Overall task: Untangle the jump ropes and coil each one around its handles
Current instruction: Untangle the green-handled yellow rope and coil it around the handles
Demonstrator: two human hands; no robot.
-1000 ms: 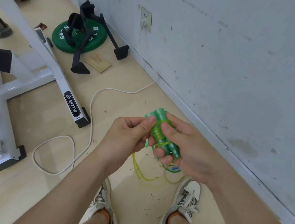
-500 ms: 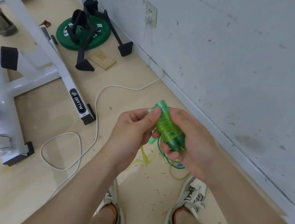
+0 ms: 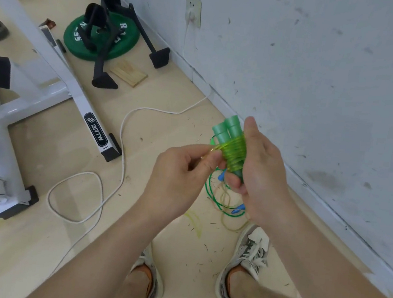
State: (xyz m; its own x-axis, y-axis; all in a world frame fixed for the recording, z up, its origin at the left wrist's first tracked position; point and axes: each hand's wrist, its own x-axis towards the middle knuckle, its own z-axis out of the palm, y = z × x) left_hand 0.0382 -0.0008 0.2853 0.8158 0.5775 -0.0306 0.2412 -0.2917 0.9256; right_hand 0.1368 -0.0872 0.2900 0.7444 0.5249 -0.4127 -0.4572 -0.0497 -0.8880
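Since half a second earlier, your left hand (image 3: 183, 171) had come off the tops of the green handles (image 3: 228, 129) and drawn a little to the left. The handles stood more upright in your right hand (image 3: 261, 173) than before.

Your left grip was closed, thumb and forefinger pinching a strand of the yellow-green rope (image 3: 235, 151) and holding it taut just left of the coil. Your right grip was closed round the pair of handles: the fingers curled over their lower ends and the thumb lay up along their right side. You held the two handles side by side above the floor, between your hands. The rope was wound in many turns around their middle, and the pale green caps stood out above the coil.

Beneath your hands, on the floor by the wall, lay the rest of the tangle. It was a dark green rope (image 3: 207, 191), a paler rope (image 3: 225, 196) and a blue handle (image 3: 237, 211), just far of your right shoe (image 3: 251, 250).

To the left, a white cable (image 3: 122, 138) looped across the floor past the foot of a white frame (image 3: 95, 128). Farther off lay a green weight plate (image 3: 124, 40) with a black stand (image 3: 101, 69) over it, and a wooden block (image 3: 129, 73) just right of them.
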